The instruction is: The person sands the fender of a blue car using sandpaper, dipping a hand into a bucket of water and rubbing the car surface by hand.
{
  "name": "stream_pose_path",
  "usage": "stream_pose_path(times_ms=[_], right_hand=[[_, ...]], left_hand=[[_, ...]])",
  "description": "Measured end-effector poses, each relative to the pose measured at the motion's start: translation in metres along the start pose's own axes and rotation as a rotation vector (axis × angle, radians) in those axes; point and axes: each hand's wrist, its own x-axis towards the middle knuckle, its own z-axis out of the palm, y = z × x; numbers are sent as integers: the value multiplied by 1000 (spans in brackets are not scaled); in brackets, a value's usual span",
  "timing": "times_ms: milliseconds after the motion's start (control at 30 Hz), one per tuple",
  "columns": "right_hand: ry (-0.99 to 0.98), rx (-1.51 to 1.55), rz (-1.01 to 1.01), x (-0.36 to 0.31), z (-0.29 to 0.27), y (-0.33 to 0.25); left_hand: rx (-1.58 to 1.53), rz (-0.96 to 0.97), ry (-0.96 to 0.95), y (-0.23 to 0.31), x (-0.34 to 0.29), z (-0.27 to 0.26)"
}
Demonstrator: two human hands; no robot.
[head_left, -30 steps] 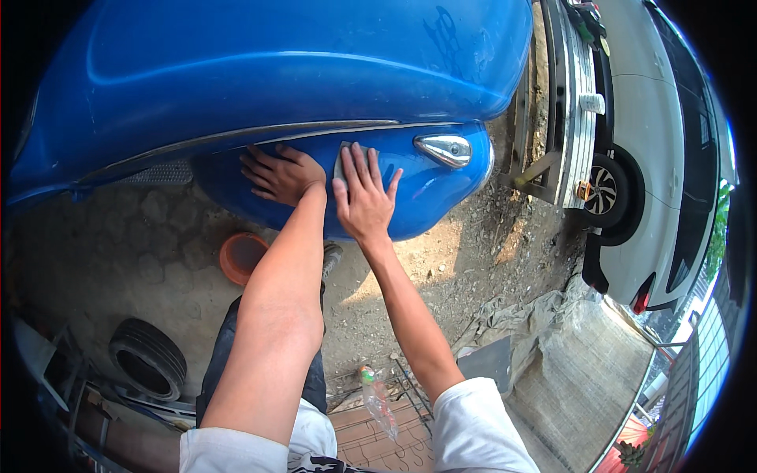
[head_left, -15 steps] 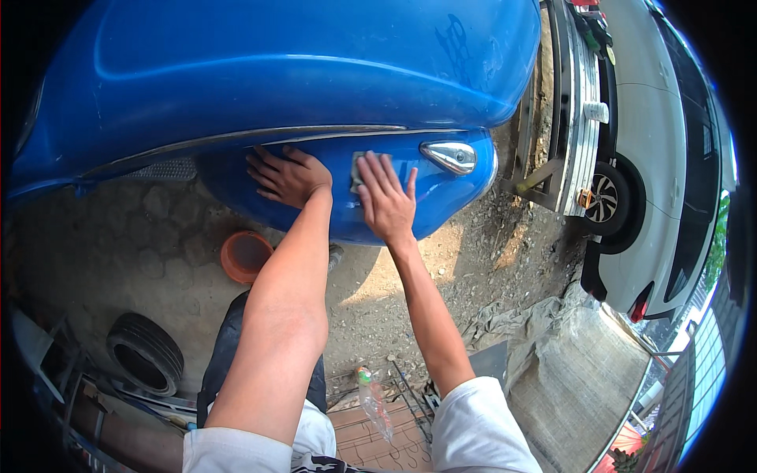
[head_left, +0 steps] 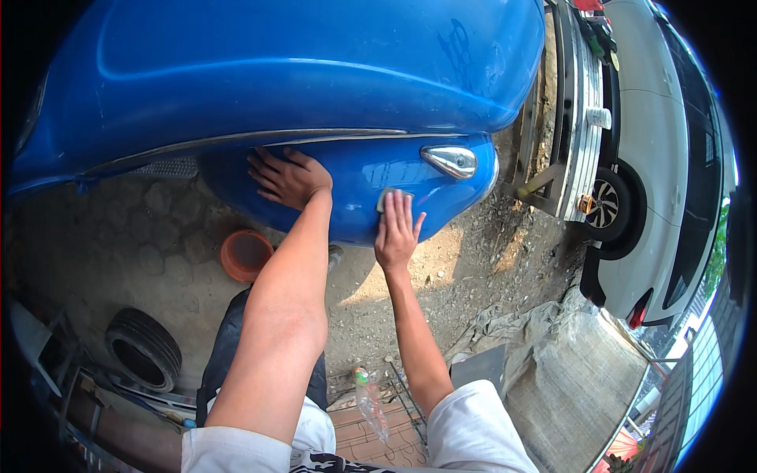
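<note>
Head view: small grey pad (head_left: 382, 200) sits against the blue fender (head_left: 351, 209), nearer me than the chrome lamp (head_left: 456, 162), under straight fingers of my right hand (head_left: 400, 231) that lie over it without curling round; my left hand (head_left: 293, 183) is spread flat on the fender, gripping nothing. Pad looks light, thin and bendy, maybe slippery if wet, best held by flat fingertips across its middle. Farther out, orange bucket (head_left: 226, 259) holds something dark, can't tell what; clear bottle's (head_left: 371, 408) contents unclear.
</note>
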Motion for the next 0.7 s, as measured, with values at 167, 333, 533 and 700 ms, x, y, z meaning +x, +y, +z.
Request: stream_pose_path(times_ms=[167, 333, 533, 700], right_hand=[[-22, 115, -98, -8, 7, -19], [239, 216, 572, 14, 8, -1], [67, 58, 320, -2, 1, 12], [38, 212, 469, -9, 4, -1]], left_hand=[[8, 6, 8, -2, 1, 1], [-2, 10, 12, -1, 3, -1], [-14, 25, 23, 1, 3, -1], [5, 7, 52, -3, 6, 6]])
